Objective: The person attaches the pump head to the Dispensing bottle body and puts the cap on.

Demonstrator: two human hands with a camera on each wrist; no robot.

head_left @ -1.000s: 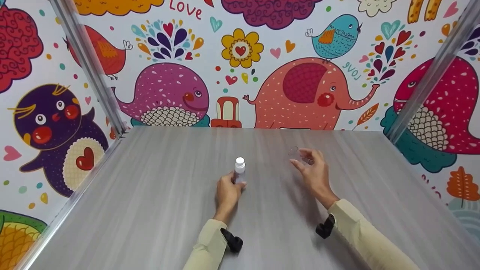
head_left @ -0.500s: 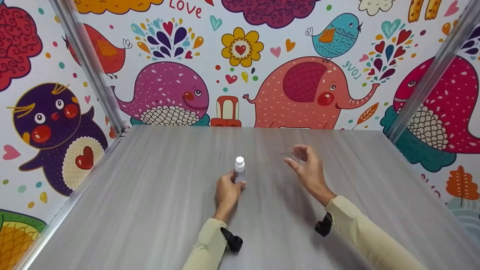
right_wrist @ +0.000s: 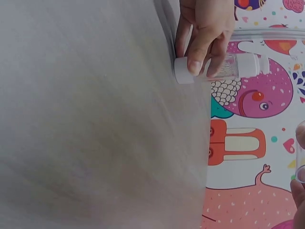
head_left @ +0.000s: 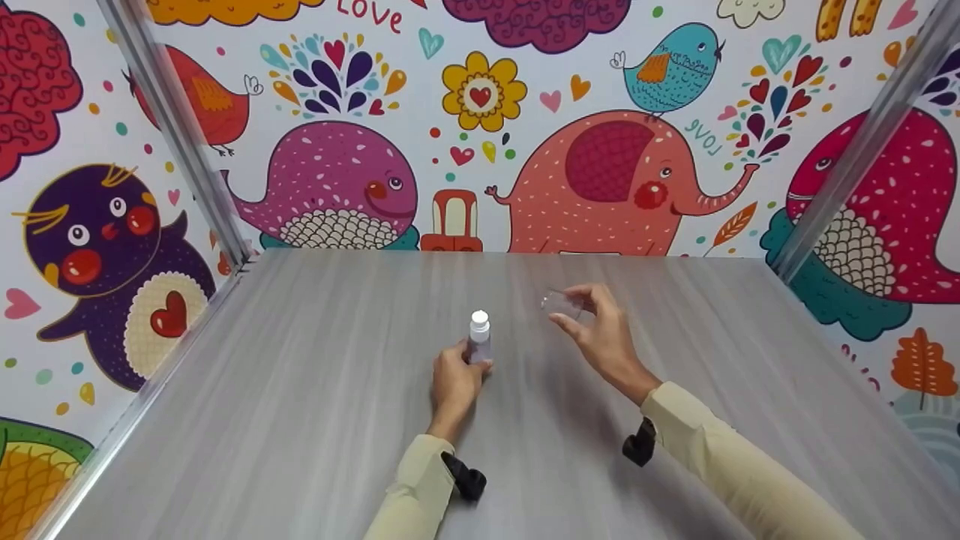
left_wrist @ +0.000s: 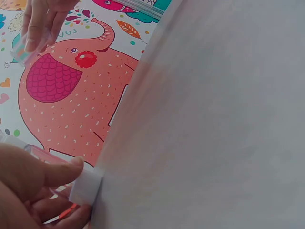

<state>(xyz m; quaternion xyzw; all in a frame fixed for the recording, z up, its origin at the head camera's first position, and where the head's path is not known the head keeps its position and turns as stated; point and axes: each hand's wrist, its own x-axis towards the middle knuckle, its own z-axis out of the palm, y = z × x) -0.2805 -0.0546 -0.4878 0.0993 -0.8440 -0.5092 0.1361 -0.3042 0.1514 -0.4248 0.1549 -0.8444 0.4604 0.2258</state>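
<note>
A slim bottle (head_left: pixel 480 346) with a clear body, a white base and a white top stands upright on the grey table. My left hand (head_left: pixel 455 379) grips it low down, thumb on one side and fingers on the other. The right wrist view shows that thumb on the white base (right_wrist: pixel 184 70), while the bottle's white neck (right_wrist: pixel 247 65) stays uncovered. To the right, raised over the table, my right hand (head_left: pixel 604 334) pinches a clear, hollow cap (head_left: pixel 561 303) between thumb and fingers. The cap is tilted to the left and stands apart from the bottle.
The grey wood-grain table (head_left: pixel 322 390) reaches back to a wall (head_left: pixel 480 165) printed with cartoon animals. Metal posts rise at its back left (head_left: pixel 187 142) and back right (head_left: pixel 847 165). A black wrist camera (head_left: pixel 466 480) sits on the left sleeve, another (head_left: pixel 639 444) on the right.
My right hand has moved left and slightly away from me with the clear cap, bringing it nearer the bottle. The left hand and the bottle have stayed in place.
</note>
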